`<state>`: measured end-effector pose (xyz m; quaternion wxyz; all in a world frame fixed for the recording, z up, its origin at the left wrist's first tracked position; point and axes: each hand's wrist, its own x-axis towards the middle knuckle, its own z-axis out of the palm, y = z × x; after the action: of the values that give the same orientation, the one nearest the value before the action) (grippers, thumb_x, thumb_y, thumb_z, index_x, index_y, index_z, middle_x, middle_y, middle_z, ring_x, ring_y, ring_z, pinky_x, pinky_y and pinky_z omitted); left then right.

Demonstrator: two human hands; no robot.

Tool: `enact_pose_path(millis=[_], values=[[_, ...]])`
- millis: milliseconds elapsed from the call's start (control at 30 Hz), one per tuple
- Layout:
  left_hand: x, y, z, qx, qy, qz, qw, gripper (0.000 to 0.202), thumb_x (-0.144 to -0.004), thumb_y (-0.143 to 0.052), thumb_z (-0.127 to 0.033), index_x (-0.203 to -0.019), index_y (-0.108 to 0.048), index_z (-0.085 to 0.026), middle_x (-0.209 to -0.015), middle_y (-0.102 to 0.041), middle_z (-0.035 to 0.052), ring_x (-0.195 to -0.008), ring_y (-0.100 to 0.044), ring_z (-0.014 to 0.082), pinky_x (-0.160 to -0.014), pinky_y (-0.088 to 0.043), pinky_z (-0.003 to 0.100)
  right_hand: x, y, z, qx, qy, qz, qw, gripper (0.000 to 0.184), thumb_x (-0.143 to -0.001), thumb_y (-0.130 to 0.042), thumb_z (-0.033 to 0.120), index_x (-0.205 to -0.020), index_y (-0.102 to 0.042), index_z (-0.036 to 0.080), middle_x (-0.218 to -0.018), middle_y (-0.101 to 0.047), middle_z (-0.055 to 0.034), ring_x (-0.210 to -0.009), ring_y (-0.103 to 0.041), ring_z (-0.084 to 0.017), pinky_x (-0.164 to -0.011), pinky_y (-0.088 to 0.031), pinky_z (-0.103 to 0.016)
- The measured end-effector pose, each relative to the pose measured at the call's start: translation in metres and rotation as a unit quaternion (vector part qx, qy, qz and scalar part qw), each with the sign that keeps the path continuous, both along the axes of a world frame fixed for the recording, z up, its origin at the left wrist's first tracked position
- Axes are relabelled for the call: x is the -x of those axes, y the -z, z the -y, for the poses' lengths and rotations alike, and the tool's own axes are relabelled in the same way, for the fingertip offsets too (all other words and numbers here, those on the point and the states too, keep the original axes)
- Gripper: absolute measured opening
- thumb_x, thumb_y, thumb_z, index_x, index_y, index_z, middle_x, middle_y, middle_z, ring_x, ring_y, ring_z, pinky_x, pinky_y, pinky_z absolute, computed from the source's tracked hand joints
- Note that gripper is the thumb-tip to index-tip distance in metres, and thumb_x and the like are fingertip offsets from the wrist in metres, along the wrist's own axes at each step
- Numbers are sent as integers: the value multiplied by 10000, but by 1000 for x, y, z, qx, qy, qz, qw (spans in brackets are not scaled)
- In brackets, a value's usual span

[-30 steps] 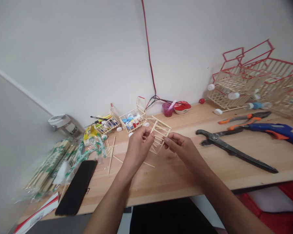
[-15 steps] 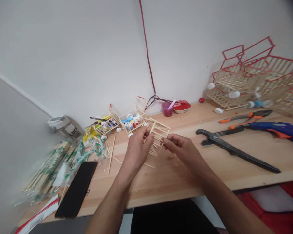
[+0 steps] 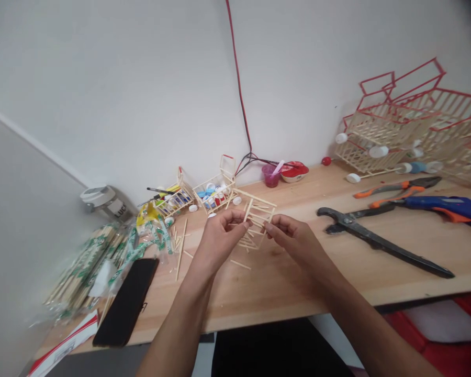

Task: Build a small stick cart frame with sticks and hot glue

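Between my hands, a small frame of thin wooden sticks (image 3: 260,214) is held tilted above the table. My left hand (image 3: 223,233) is closed on its left side, thumb against a stick. The fingers of my right hand (image 3: 292,235) pinch the right edge. Loose sticks (image 3: 180,248) lie on the table left of my hands, and a short stick (image 3: 240,264) lies just below the frame. Behind it stand two little stick carts, one with bottle caps (image 3: 213,195) inside and one with pens and tubes (image 3: 172,201).
Right of my hands lie black pincers (image 3: 380,241), orange-handled pliers (image 3: 400,189) and a blue glue gun (image 3: 443,204). Larger stick carts (image 3: 380,131) stand behind them. A purple cup (image 3: 271,177) and red dish (image 3: 294,172) sit by the wall. A phone (image 3: 126,301) and packaged sticks (image 3: 84,262) lie left.
The stick frame is turned slightly in my hands, and my left fingers have shifted a little along it. The whole view has moved slightly.
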<state>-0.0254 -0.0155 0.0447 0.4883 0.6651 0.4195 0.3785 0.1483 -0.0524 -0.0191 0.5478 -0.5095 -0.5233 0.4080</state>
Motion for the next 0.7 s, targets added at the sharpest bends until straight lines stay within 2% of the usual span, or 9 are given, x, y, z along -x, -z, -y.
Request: enact_pose_path(millis=[100,200,333,500,700], values=[[-1,3,1,3,-42,21,999,226,-718,-739,-306,-858,-688,-137,-800,-684,20,-700,-595,120,-667,-434,226,2,-1,0,-16,0,3,1000,305,-828,-625,479,-728,-574,196,-678,-565,12,-594,-468,-110,-545,-370,-247],[-5,8,1,-35,-87,0,996,193,-714,-731,-313,-794,-681,-145,-722,-650,-2,-628,-556,107,-599,-397,218,3,-1,1,1,-3,-3,1000,307,-827,-627,490,-746,-585,197,-681,-601,3,-567,-484,-111,-536,-392,-255],[-7,13,-1,-87,-119,-32,989,127,-718,-707,-274,-766,-706,-156,-767,-695,19,-720,-605,140,-673,-441,243,4,0,0,27,-4,-28,999,345,-822,-642,530,-772,-603,191,-678,-638,-10,-547,-527,-116,-546,-439,-269],[1,19,0,-70,-91,-26,993,134,-717,-722,-267,-796,-719,-159,-799,-714,29,-739,-620,146,-673,-451,245,3,2,-1,27,-3,-57,998,360,-816,-667,536,-751,-603,187,-661,-626,-3,-586,-554,-119,-592,-473,-267],[4,15,4,-11,-66,44,997,251,-714,-767,-290,-912,-702,-150,-885,-730,56,-826,-664,163,-716,-490,246,4,2,-2,34,8,-55,998,343,-803,-670,521,-753,-604,188,-667,-620,4,-570,-525,-106,-558,-445,-250]])
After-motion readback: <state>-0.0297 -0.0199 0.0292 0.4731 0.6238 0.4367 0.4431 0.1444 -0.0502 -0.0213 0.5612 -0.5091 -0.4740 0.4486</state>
